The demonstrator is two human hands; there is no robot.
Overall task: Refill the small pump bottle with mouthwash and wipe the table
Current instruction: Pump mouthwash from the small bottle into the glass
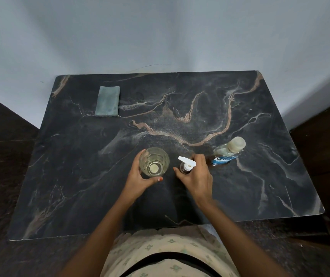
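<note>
Cream patterned clothing (160, 252) is seen closest, right at the bottom edge, with both bare forearms stretched out from it over the table (70, 186). It's a dark marble-look top with pinkish and white veins, set against a pale blue-grey wall (160, 33), with dark floor (4, 176) seen either side.

Near the front middle, a glass tumbler (154, 161) is held by the left hand (138, 181), with fingers wrapped round its left side and the thumb curled along the near side. It's stood upright and looked into from above. Whether anything's in it can't really be told.

Just right of it, the small pump bottle (186, 169) is gripped by the right hand (197, 176), fingers curled round the dark body. The white pump head (187, 161) is on top, nozzle pointed away and to the left. The bottle is held upright, low over the tabletop or on it, hard to tell which.

Further right, close to that hand, the mouthwash bottle (228, 151) is stood upright: clear, blue label, pale cap on.

A folded grey-green cloth (107, 101) is laid flat near the far left corner, well apart from everything else.
</note>
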